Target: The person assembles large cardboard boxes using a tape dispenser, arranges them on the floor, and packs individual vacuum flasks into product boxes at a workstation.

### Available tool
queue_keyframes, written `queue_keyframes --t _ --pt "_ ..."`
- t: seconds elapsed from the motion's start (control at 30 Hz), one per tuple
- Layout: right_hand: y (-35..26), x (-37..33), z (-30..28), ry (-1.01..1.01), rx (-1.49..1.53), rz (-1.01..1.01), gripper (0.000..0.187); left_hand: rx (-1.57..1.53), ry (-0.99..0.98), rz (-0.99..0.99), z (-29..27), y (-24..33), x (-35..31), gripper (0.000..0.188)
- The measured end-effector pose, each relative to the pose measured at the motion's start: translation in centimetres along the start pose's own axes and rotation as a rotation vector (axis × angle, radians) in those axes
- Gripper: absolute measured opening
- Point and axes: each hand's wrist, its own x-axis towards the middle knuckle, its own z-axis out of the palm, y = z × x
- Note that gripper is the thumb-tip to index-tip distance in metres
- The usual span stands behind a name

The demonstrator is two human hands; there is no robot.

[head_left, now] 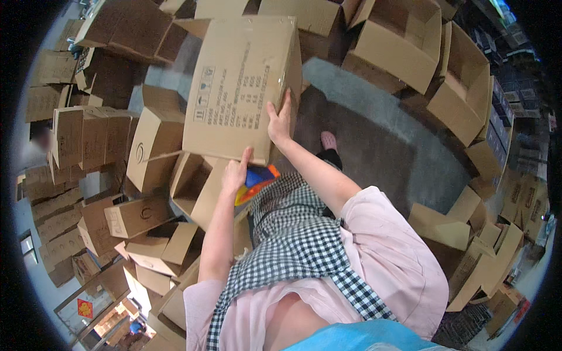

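A large closed cardboard box with dark print is tilted in front of me, and clear tape shines along its right edge. My right hand grips that right edge, thumb on the printed face and fingers against the side. At the near lower edge, my left hand touches the box with a raised finger. Its other fingers are curled around a blue, orange and yellow tool that looks like a tape dispenser, partly hidden by the hand. An open cardboard box stands under the left forearm.
Open boxes line the far right side, and more boxes lie at the near right. Stacked cartons fill the left. Grey floor shows between them, with my foot on it.
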Motion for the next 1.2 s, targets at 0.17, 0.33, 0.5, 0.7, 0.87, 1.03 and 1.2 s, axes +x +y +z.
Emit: queue_keyframes --t 0.17,0.33,0.5,0.7,0.87,1.03,1.2 --pt "-3.5 7.6 0.5 -0.066 -0.342 -0.099 0.091 -0.132 -0.027 0.026 0.2 -5.1 0.1 0.091" --pt "-10.8 23.4 -2.3 -0.051 -1.030 -0.424 0.074 -0.472 -0.266 0.071 -3.1 -6.2 -2.5 0.058" --pt "-12.0 31.4 9.6 -0.594 -1.273 -0.405 0.091 -0.365 0.083 -0.434 2.0 -12.9 3.5 0.046" --pt "-12.0 33.0 22.1 -1.105 -1.293 -0.303 0.089 -0.265 0.316 -0.327 1.7 -16.1 4.7 0.046" --pt "-22.6 36.6 28.5 -1.061 -1.131 -0.645 0.088 -0.843 0.530 -0.416 -13.0 -8.2 4.7 0.042" --pt "-28.0 40.0 30.4 -1.023 -0.887 -0.707 0.079 -0.202 0.638 -0.409 -22.2 -4.8 3.2 0.040" --pt "-29.2 44.4 31.1 -0.847 -0.538 -0.925 0.056 -0.792 0.976 -0.733 -30.2 -7.5 1.3 0.042"
